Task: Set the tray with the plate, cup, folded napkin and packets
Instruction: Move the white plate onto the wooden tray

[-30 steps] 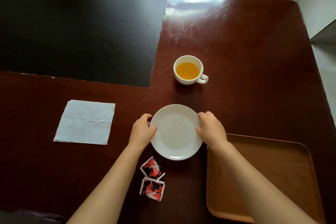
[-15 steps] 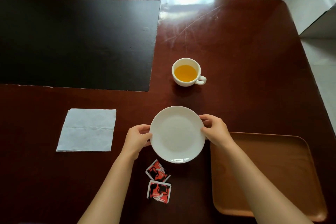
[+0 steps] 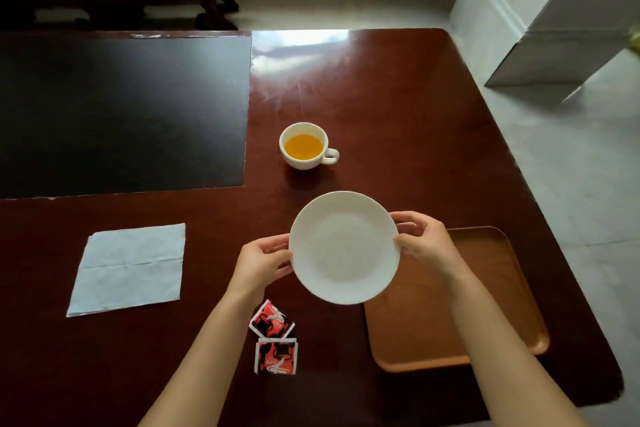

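Head view. The plate [image 3: 344,248] is held by both hands: the left hand [image 3: 259,262] pinches the rim at its 9 o'clock, thumb on top and fingers curled under; the right hand [image 3: 424,241] grips the rim at 3 o'clock the same way. The plate looks lifted off the table [image 3: 381,97], and its 4 o'clock edge overlaps the near-left corner of the tray [image 3: 502,288]. The cup [image 3: 304,146], holding orange liquid, stands at 12 o'clock from the plate, well apart. The napkin [image 3: 130,269] lies flat at 9 o'clock, not yet folded. Two packets [image 3: 275,340] lie at 7 o'clock, just below the left wrist.

Step in hand, as judged: carry the plate to the tray. Keep it level and move toward 3 o'clock until the whole plate clears the tray's raised rim. Lower it flat, off-centre, leaving room for cup, napkin and packets. Loosen the under-fingers only once the base sits.

Against the frame half a second back: the plate then lay to the left of the tray, with no overlap; now it crosses the tray's corner. Both hands have kept the same two-sided grip. Cup, napkin and packets are unmoved on the table.
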Available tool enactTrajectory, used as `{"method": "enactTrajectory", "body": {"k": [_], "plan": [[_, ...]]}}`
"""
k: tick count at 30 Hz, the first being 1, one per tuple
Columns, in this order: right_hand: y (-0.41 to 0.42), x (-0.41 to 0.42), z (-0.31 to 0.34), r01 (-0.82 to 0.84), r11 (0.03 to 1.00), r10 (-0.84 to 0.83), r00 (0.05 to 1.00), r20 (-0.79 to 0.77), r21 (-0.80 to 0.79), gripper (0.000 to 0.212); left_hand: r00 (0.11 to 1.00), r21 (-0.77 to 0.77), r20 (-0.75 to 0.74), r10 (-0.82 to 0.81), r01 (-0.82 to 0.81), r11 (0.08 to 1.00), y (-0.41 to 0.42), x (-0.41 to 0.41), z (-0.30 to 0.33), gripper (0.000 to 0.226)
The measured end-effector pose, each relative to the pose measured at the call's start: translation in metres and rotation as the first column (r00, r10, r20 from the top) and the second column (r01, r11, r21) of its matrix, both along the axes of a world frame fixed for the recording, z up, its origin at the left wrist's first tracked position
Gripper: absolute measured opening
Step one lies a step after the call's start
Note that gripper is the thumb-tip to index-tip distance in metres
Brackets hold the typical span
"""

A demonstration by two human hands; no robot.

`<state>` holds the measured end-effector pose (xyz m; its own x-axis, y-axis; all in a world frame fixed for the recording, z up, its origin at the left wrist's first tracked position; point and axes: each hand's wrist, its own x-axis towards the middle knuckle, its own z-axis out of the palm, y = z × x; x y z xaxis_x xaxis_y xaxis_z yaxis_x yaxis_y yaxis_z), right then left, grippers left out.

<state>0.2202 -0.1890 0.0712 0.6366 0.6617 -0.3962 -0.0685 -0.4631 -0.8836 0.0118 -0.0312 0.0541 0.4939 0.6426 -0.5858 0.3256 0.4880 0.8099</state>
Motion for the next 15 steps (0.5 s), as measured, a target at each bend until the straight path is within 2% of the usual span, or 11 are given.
{"method": "enactTrajectory", "body": {"k": [6,15], "plan": [[-0.043,0.029,-0.002,-0.002,1.000,0.002,1.000,0.000,0.020,0.036,1.000,0.055,0.002,0.023,-0.023,0.998,-0.044,0.032,-0.006,0.033],[-0.098,0.076,-0.030,-0.063,0.997,0.064,0.998,0.015,-0.035,0.036,0.990,0.108,-0.103,0.092,-0.081,0.991,-0.106,0.079,-0.028,0.032]]}}
